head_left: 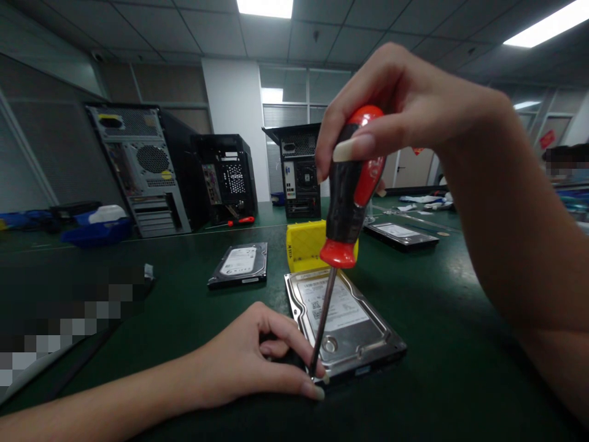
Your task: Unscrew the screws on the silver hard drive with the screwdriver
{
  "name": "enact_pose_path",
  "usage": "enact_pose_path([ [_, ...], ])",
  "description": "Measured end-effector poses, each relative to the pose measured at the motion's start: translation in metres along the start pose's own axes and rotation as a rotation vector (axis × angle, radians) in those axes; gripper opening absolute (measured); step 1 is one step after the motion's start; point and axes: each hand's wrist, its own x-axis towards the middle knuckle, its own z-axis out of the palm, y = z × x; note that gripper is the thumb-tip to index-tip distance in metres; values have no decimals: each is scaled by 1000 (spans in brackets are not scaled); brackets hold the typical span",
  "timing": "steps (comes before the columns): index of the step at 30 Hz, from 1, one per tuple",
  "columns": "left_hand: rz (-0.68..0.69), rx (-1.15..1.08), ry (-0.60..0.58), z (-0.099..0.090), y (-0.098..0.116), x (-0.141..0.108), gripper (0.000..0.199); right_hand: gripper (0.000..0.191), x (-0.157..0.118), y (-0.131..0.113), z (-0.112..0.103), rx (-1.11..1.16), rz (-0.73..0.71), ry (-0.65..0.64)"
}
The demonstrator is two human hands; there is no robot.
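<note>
My right hand point(391, 116) grips a red and black screwdriver point(347, 196) by its handle from above. The shaft slants down to the near left corner of a silver hard drive point(340, 313), which lies label up on the green table. Around the screwdriver tip, the thumb and index finger of my left hand point(262, 356) are closed together at that corner. Whatever they pinch there is too small to make out. Just behind the drive stands a yellow block point(306, 245).
Two more hard drives, one at left point(239, 264) and one at right point(400, 234), lie on the green table point(184, 307). Behind them stand several computer cases point(151, 166), a red screwdriver point(242, 221) and a blue tray point(96, 232). A person is partly visible at far right.
</note>
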Motion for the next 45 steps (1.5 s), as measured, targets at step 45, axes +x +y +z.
enact_pose_path([
  [45,-58,123,15,5,5,3,20,52,23,-23,22,160,-326,172],
])
